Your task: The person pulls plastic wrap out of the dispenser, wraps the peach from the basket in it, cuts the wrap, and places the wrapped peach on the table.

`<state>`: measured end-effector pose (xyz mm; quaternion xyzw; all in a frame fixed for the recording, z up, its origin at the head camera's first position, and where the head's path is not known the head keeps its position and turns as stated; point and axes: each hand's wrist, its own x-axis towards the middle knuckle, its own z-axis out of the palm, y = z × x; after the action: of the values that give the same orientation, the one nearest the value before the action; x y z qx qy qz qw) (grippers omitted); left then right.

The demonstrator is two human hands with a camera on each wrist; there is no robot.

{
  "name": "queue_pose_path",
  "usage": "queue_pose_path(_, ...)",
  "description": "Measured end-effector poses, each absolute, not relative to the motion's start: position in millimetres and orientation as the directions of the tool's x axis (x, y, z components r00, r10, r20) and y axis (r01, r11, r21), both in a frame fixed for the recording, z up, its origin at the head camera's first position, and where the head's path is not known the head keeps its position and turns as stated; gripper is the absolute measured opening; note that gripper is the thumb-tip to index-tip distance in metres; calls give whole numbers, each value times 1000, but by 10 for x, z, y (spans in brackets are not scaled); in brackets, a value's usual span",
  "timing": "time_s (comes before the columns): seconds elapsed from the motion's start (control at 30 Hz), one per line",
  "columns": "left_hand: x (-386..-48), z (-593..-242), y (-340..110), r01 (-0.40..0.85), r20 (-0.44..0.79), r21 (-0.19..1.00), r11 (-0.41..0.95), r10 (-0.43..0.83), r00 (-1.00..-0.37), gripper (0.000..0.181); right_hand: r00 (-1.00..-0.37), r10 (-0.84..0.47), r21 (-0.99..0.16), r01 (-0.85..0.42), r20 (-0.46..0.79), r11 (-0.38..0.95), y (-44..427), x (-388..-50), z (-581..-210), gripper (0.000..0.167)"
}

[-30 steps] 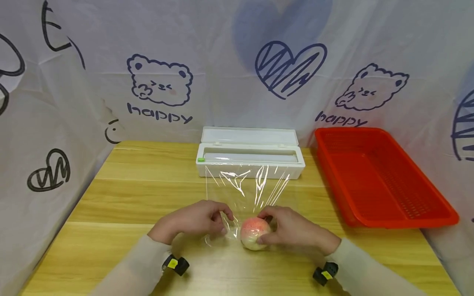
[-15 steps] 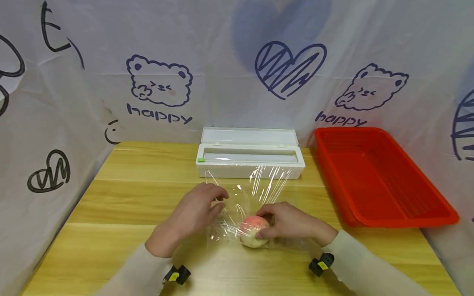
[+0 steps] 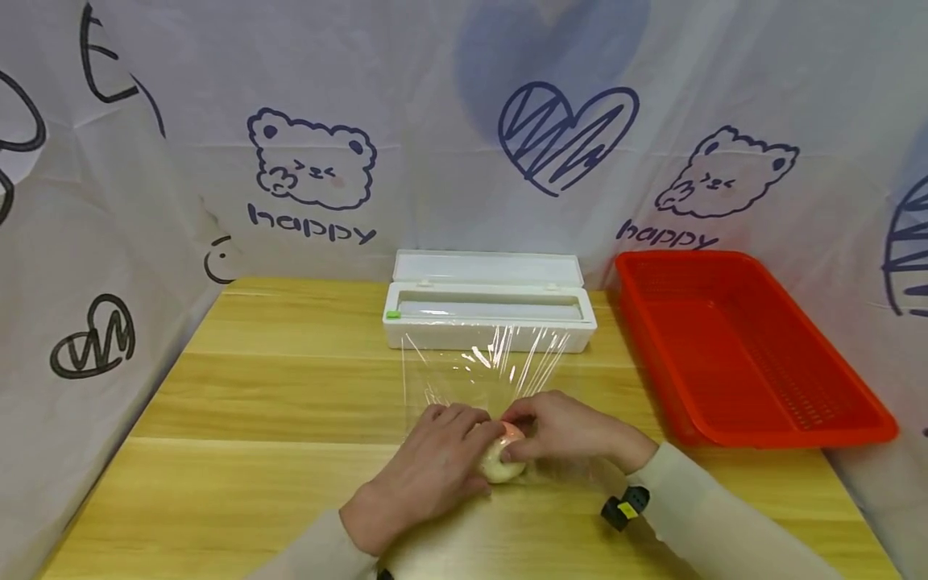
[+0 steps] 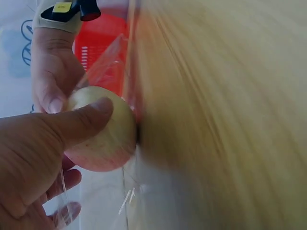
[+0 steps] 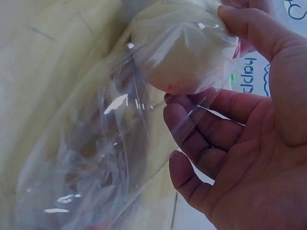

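Observation:
A pink-and-cream peach sits on the wooden table between both hands, partly hidden by them. Clear plastic wrap runs from the roll in the white dispenser box down to the peach; in the right wrist view the wrap lies over the fruit in folds. My left hand holds the peach's left side, its thumb laid across the fruit in the left wrist view. On the other side my right hand grips the peach between thumb and fingers.
Behind the wrap, the dispenser's lid stands raised, and a green slider sits at its left end. A red plastic basket is at the table's right side. A printed white cloth hangs behind the table.
My left hand first lifted wrap on the left, then came right and down onto the peach, covering its left side. My right hand has kept its grip on the fruit.

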<state>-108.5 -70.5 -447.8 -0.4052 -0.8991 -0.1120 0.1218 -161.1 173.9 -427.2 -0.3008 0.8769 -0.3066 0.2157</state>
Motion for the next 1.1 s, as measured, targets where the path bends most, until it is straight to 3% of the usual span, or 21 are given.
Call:
queue_pose_path(0.27,-1164,-4494,-732,729,267,271,628,679,-684,67,-745,-628,-695,-330,-224,639,1784,-1634,-4327,40)
queue_pose_path(0.5,-1204,-4489,-754,718,251,316,620,676,-693,69,-760,-608,-712,-296,-227,636,1811,-1635,-4348,39)
queue_pose_path(0.7,-1191,-4515,-771,707,258,353,613,662,-703,84,-769,-603,-724,-290,-213,626,1828,-1661,-4354,34)
queue_pose_path(0.9,-1201,-4539,-787,750,302,321,578,688,-660,68,-773,-604,-723,-304,-194,621,1823,-1678,-4364,32)
queue_pose_path(1.1,-1232,-4505,-797,700,226,388,599,675,-703,63,-855,-509,-659,-324,-104,679,1771,-1598,-4350,27)
